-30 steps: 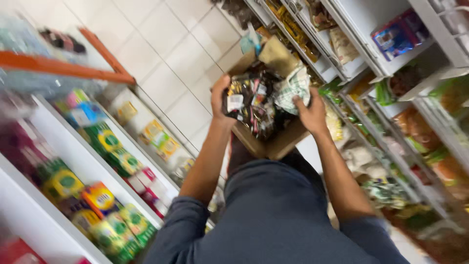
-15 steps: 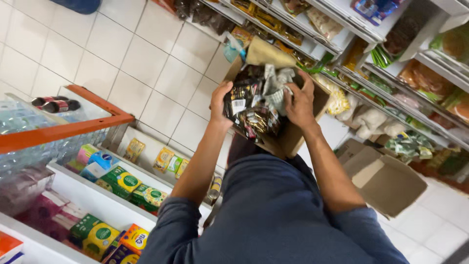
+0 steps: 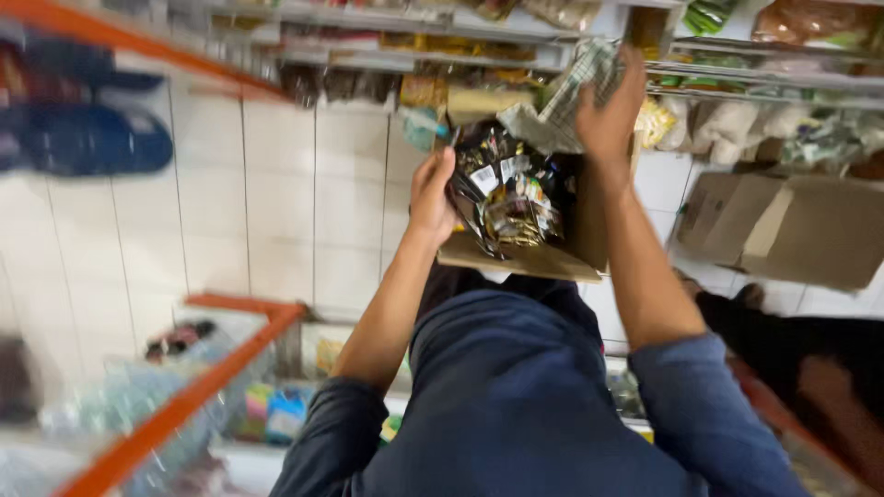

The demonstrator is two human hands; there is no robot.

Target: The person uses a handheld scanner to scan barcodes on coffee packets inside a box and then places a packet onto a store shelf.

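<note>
hands (image 3: pixel 431 195) two, gripping one cardboard box (image 3: pixel 543 260), many dark packets (image 3: pixel 505 195)

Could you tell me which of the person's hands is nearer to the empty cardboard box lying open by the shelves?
Right. The right hand grips the carried box's far side, closer to the empty cardboard box; the left hand holds the side farther away.

The floor (image 3: pixel 276 230) is made of big white tiles. At 12 o'clock, long white shelves (image 3: pixel 442 55) hold many bags of snacks. At 3 o'clock, a brown cardboard box (image 3: pixel 792 230) sits on the floor. At 8 o'clock, an orange rail (image 3: pixel 184 396) runs along a low rack. The light is bright.
</note>
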